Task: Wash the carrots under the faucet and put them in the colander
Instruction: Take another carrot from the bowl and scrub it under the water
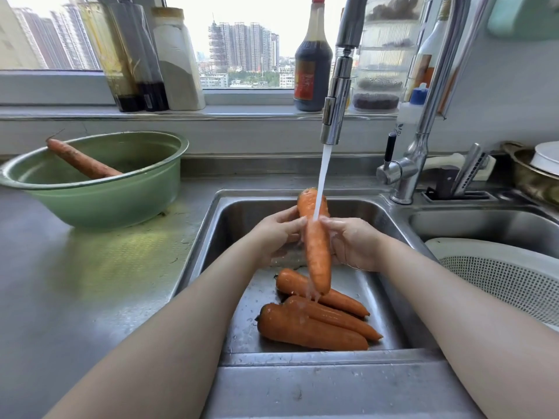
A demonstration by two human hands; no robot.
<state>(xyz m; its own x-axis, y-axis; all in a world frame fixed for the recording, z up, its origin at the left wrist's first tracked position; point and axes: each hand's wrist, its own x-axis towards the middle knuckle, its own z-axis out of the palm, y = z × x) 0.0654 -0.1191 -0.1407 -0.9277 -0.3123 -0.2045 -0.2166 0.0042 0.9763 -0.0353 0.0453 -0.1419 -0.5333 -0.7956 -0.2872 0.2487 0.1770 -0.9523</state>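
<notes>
- The red label on the dark glass sauce bottle with a red cap point(313, 62), on the sill at upper centre, is too blurred to read.
- On the white plastic bottle with a blue cap point(406, 125), right of the spout, I can read only the letters "ne".
- My left hand point(278, 234) and right hand point(354, 243) hold a long wet orange carrot point(316, 252) at the centre of the frame, thick end up. My fingers point(290, 220) curl round it from both sides.
- Water point(322, 176) from the chrome pull-down faucet point(334, 95) hits the carrot's upper part.
- Three more orange carrots point(314, 325) lie side by side on the floor of the stainless steel sink point(211, 237), below the held one.
- The white perforated plastic colander point(499, 273) sits in the right-hand basin, at the right edge.
- A pale green round bowl point(99, 201) at middle left holds one soil-dulled carrot point(81, 161) leaning on its rim.
- The grey steel bench point(90, 282) runs round the sink.
- The window above it shows tower blocks.
</notes>
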